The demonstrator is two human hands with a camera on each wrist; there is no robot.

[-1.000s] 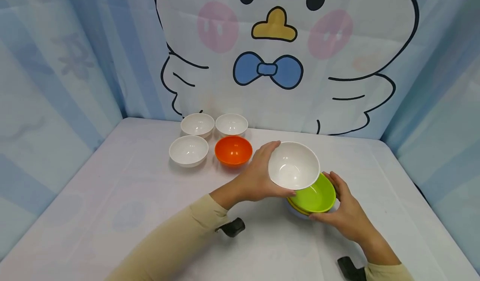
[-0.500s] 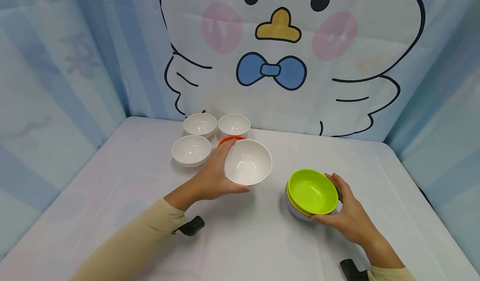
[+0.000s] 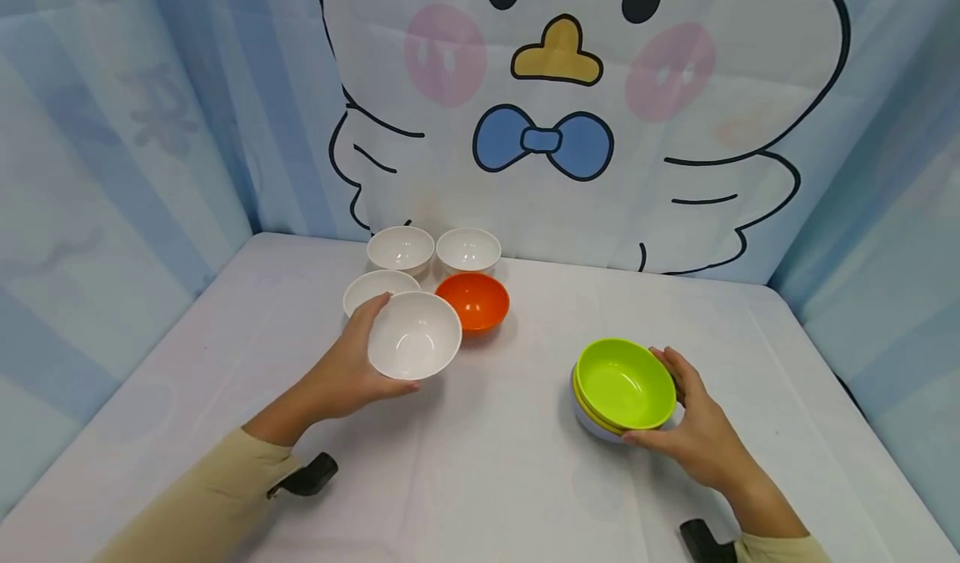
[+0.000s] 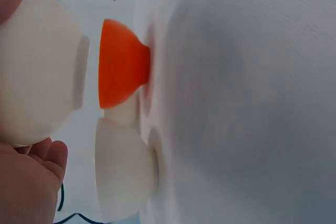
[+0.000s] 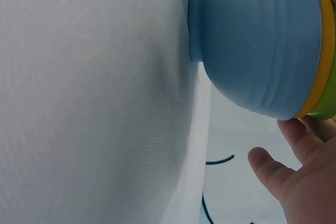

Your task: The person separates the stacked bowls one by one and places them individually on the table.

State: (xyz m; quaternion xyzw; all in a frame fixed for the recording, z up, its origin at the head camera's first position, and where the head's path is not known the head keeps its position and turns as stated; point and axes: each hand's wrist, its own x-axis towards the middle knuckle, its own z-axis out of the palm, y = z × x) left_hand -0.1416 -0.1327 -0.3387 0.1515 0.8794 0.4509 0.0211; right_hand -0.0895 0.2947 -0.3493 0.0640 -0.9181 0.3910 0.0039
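Note:
My left hand [image 3: 348,375] grips a white bowl [image 3: 415,335] by its side, thumb at the near rim. In the left wrist view that bowl hangs above the table, its foot apart from the cloth. Behind it stand an orange bowl [image 3: 474,302] and a white bowl [image 3: 375,288], partly covered by the held one. My right hand [image 3: 697,421] holds a nested stack at the right: a green bowl [image 3: 626,384] on top, a yellow bowl [image 5: 321,45] under it and a blue bowl [image 5: 257,45] at the bottom. The right wrist view shows the stack's foot close to the tablecloth.
Two more white bowls, a left one [image 3: 401,250] and a right one [image 3: 468,251], stand at the table's back edge. The table [image 3: 480,480] has a pale cloth. A curtain [image 3: 555,213] with a cartoon chick hangs right behind it.
My left hand has carried the white bowl leftward from over the green bowl, past the orange bowl, to in front of the white ones. My right hand stays on the stack.

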